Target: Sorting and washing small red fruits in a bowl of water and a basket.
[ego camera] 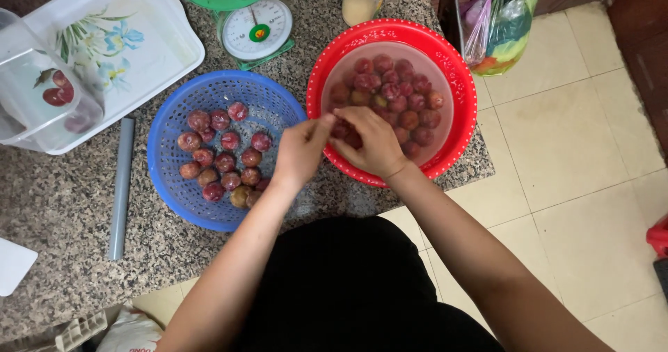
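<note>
While both hands meet over the near rim of the red basin (465, 115), the right hand (372, 143) curls round one plum (342, 130); the left hand (300, 150) pinches its top; the blue colander (163, 158) sits just left

table (69, 213): speckled polished granite, smooth
red bowl (460, 80): glossy plastic
blue basket (170, 185): perforated plastic, slight sheen
plums (223, 160): smooth wet-looking skins
tray (160, 38): glossy white plastic
floor (591, 150): matt tiles
</note>
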